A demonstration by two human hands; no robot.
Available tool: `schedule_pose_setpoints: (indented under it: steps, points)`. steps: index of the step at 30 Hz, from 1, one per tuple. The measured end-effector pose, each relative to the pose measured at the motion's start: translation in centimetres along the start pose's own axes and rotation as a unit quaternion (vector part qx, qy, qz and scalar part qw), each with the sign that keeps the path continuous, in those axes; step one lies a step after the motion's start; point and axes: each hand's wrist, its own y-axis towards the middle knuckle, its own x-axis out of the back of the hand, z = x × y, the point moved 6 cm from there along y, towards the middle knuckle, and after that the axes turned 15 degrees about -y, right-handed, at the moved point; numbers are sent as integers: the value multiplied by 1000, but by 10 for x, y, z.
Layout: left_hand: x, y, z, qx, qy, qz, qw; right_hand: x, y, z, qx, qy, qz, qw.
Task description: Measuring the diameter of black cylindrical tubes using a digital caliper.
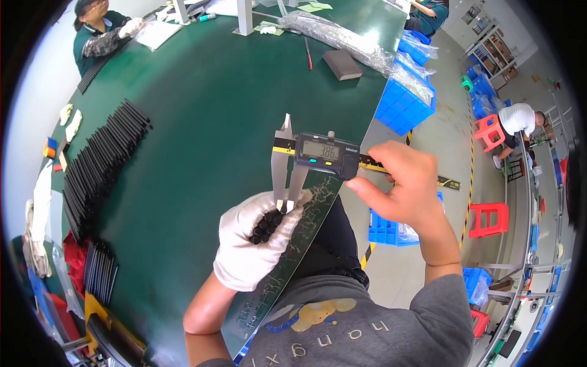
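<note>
My left hand (239, 260), in a white glove, is closed around a bundle of black rods (265, 228) whose round ends face up. My bare right hand (408, 180) grips a digital caliper (327, 155) by its beam, thumb and fingers pinched close to the display housing. The caliper's lower jaws point down at the bundle, and their tips sit around the end of a rod beside my left fingers. Whether both tips touch that rod I cannot tell. Most of the rods' length is hidden by the glove.
On the green table (183, 165), a long row of black rods (101, 165) lies at left. A dark box (342, 65), a red pen (309, 54) and plastic wrap (336, 38) lie at the far side. Blue crates (403, 101) stand along the right edge. A co-worker (98, 37) works at far left.
</note>
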Motion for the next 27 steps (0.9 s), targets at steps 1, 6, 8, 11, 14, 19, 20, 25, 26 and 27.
schedule_pose_setpoints:
  steps: [1, 6, 8, 11, 14, 19, 20, 25, 26, 27]
  points:
    - [0, 1, 1, 4, -6, 1, 1000, 0, 0, -1, -4, 4, -8, 1000]
    - [-2, 5, 5, -19, -20, -10, 1000, 0, -1, -6, -21, 23, -20, 999]
    - [-2, 6, 5, -54, 45, -1, 998, -3, -1, -6, -18, 12, -7, 1000]
    - [-2, 7, 3, -72, 71, -12, 995, -6, -2, -5, -36, 38, 24, 998]
    - [-2, 8, -2, -51, 88, -5, 995, -3, -3, -1, -35, 65, 18, 997]
    - [-3, 8, 1, -16, 72, 23, 997, 0, -2, 5, 0, 70, -3, 998]
    - [-5, 8, -1, -22, 46, 27, 998, 0, -1, 6, 14, 62, -3, 998]
    - [-3, 7, 2, -5, -13, 49, 999, -2, 2, 3, 10, 82, -10, 997]
    - [-2, 7, 2, 0, -35, 48, 998, -3, 2, 3, 7, 85, -5, 996]
    - [-2, 7, 3, 5, -58, 48, 997, -3, 3, 4, 8, 86, -5, 996]
